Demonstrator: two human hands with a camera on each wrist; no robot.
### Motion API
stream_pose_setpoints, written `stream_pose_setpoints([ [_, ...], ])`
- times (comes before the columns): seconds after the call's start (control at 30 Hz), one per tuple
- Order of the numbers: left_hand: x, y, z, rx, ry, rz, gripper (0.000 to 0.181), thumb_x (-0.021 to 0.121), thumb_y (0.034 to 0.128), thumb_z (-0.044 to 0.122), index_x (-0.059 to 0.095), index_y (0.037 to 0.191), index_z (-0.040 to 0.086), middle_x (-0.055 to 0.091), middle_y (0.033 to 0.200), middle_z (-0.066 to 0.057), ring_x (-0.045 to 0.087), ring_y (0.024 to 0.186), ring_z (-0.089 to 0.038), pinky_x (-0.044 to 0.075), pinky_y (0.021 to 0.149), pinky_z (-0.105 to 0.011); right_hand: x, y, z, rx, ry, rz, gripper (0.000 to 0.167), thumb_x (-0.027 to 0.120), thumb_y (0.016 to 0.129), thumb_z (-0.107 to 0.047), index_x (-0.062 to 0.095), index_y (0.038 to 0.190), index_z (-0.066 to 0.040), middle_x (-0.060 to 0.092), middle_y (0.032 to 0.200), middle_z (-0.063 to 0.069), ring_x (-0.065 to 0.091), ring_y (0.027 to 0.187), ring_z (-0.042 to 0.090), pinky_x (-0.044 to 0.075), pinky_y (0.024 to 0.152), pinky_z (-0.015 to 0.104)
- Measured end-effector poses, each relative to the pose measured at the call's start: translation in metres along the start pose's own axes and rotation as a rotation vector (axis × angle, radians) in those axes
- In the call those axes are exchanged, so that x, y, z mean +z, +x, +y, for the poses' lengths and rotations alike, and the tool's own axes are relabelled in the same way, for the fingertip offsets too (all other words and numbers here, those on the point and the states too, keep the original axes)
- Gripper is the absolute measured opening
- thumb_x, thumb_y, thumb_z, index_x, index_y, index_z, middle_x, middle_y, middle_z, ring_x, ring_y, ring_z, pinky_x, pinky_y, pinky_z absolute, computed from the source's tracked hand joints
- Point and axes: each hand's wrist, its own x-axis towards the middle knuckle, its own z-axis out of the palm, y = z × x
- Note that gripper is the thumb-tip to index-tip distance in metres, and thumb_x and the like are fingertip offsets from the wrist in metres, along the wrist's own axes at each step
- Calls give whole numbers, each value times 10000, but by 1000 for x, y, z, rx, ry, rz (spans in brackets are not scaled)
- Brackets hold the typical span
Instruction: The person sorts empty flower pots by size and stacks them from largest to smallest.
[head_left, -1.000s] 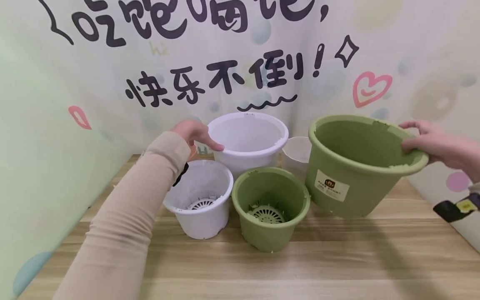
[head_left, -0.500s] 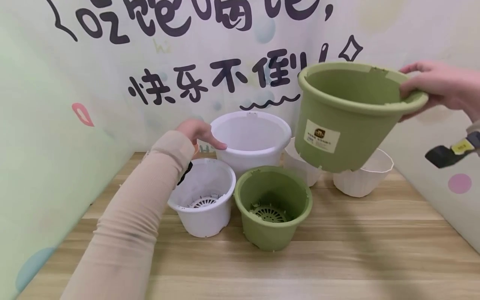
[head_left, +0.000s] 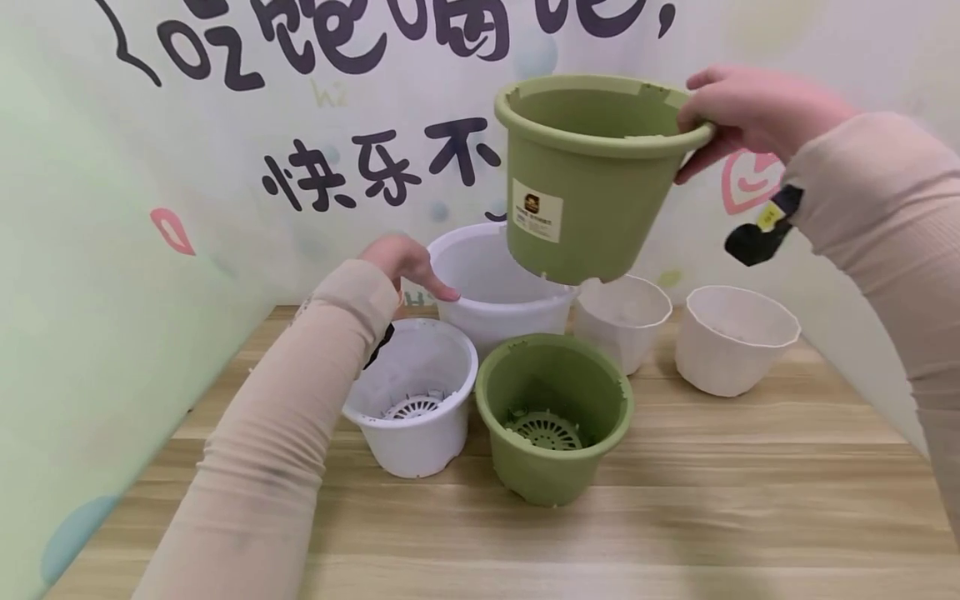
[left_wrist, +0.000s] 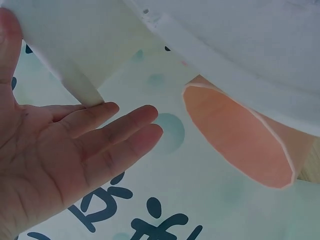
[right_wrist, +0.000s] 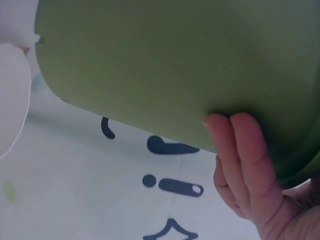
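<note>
My right hand [head_left: 757, 112] holds a large green flowerpot [head_left: 592, 208] by its right rim, in the air above the other pots. Fingers [right_wrist: 250, 155] lie against its outer wall in the right wrist view. At the left side of a large white flowerpot [head_left: 502, 321], my left hand [head_left: 405, 262] rests its thumb near the rim. Its fingers [left_wrist: 120, 135] look straight in the left wrist view, some of them off the pot. A smaller white flowerpot [head_left: 420, 446] and a smaller green flowerpot [head_left: 551, 475], both with slotted bottoms, stand in front.
Two thin white faceted pots [head_left: 738, 362] stand at the back right of the wooden table [head_left: 712, 508]. An orange faceted pot [left_wrist: 240, 140] sits behind the white pots, mostly hidden in the head view. A printed wall sheet [head_left: 345, 108] hangs behind.
My right hand has lifted the large green flowerpot from the right side and carried it up and left, uncovering the two thin white pots. The left hand has stayed nearly still.
</note>
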Motion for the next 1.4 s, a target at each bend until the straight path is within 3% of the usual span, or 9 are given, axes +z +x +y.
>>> stream_pose_setpoints([
  [0.03,0,0,0,4,6,-4,818,660,785,472,321,1329,-37,322,1386,-222,433,1200,-384,420,951,-381,5,2,-4,-5,14,9,825,378,869,-30,-211,1429,-174,533,1021,5,690,768,237,371,1003,353],
  [0.17,-3,2,1,16,73,-29,836,637,799,486,295,1348,-44,286,1423,-210,423,1213,-386,406,967,-387,30,12,-16,-52,99,82,836,368,832,26,-136,1454,-213,370,1209,131,685,660,243,535,735,355],
  [0.4,-5,4,6,2,145,-74,868,583,824,519,248,1373,-63,276,1439,-212,381,1259,-359,353,1017,-387,79,28,-13,-111,89,110,785,355,802,61,-7,1472,-132,330,1272,172,648,570,174,547,655,338],
  [0.63,-5,3,6,-26,92,-90,917,597,821,507,181,1399,-70,277,1425,-247,365,1265,-387,349,1020,-406,112,52,15,-142,94,138,729,353,762,68,106,1441,-30,358,1246,229,609,493,171,547,570,342],
  [0.87,-9,21,3,-9,128,-123,1077,653,710,606,175,1399,-69,241,1447,-240,388,1248,-388,392,983,-387,132,68,37,-147,71,111,701,343,766,56,118,1428,14,337,1288,264,586,516,153,541,529,336],
  [1.0,-9,18,5,-1,118,-158,998,616,768,570,162,1410,-44,187,1476,-214,366,1265,-387,379,995,-394,138,74,43,-127,46,97,688,350,767,43,131,1419,21,343,1303,260,586,527,148,540,530,318],
  [1.03,-7,8,7,-1,114,-151,916,576,818,533,168,1412,-34,182,1482,-199,346,1282,-376,356,1017,-389,139,75,44,-120,42,95,685,355,770,40,131,1417,23,348,1303,258,587,523,148,540,529,315],
  [1.1,-7,6,7,4,123,-157,869,542,847,512,166,1415,-29,180,1483,-198,348,1280,-376,348,1023,-390,141,77,47,-109,30,97,679,365,768,37,150,1411,28,362,1294,257,589,508,151,539,524,310],
  [1.4,-6,8,6,-5,127,-147,852,533,848,523,193,1411,-19,238,1452,-217,361,1269,-384,360,1014,-379,146,85,55,-137,-17,98,635,380,747,64,232,1364,71,422,1207,301,602,446,180,538,518,322],
])
